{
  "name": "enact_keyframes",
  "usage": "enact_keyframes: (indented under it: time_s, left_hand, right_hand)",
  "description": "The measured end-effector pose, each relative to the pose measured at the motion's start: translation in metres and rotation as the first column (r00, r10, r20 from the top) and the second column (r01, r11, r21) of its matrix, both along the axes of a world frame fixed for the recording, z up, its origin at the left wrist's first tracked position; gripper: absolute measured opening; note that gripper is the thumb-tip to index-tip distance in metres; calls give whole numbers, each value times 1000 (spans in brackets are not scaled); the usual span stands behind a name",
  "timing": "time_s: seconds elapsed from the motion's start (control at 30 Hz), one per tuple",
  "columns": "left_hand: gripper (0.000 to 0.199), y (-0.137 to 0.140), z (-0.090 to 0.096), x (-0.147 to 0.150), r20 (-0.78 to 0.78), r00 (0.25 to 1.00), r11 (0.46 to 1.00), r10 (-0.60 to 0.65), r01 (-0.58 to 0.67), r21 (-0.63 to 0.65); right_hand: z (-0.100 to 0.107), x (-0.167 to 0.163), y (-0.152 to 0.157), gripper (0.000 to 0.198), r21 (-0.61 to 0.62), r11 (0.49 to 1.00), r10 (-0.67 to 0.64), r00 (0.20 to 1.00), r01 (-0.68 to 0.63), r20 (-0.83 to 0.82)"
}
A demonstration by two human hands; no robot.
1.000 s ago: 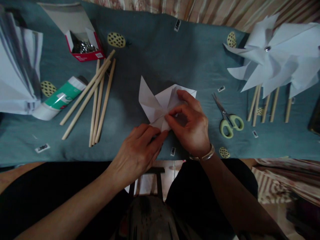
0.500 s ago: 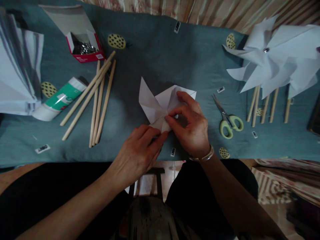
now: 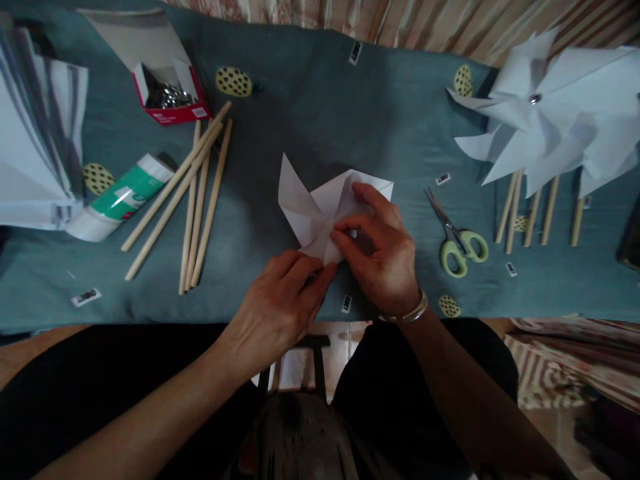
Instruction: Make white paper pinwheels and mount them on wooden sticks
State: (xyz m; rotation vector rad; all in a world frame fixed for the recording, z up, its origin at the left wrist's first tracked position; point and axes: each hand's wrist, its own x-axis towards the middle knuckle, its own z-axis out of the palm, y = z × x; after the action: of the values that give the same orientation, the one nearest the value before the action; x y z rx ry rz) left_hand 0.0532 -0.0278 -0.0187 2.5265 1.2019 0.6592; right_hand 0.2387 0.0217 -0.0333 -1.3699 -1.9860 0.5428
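A white paper pinwheel (image 3: 320, 217) lies on the cloth in front of me, several of its corners folded in to the middle. Its near edge is pinched between the thumb and fingers of my left hand (image 3: 283, 293). My right hand (image 3: 387, 253), with a silver bangle at the wrist, presses thumb and forefinger together on the paper at the centre, and its other fingers rest over the right-hand blade. Part of the paper's near and right side is hidden under my hands.
Right of my hands lie green-handled scissors (image 3: 457, 240) and several white pinwheels (image 3: 530, 127) on wooden sticks. To the left are loose wooden sticks (image 3: 207, 213), a green-and-white glue tube (image 3: 123, 200), an open red box (image 3: 173, 100) of metal pins and a paper stack (image 3: 40, 147).
Hardly anything differs. Both hands keep their hold on the paper pinwheel, and the view has shifted very slightly.
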Motion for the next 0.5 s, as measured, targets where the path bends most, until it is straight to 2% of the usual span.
enact_keyframes:
  time_s: [0.2, 0.4, 0.5]
  left_hand:
    - [27, 0, 0, 3, 8, 1000, 1000, -3, 3, -4]
    - [26, 1, 0, 2, 15, 1000, 1000, -8, 8, -10]
    - [26, 1, 1, 2, 6, 1000, 1000, 1, -1, -13]
  right_hand:
    - [4, -1, -2, 14, 62, 998, 27, 999, -29, 27]
    - [3, -2, -14, 36, 62, 996, 59, 995, -64, 78]
    - [2, -4, -21, 39, 38, 996, 71, 988, -77, 135]
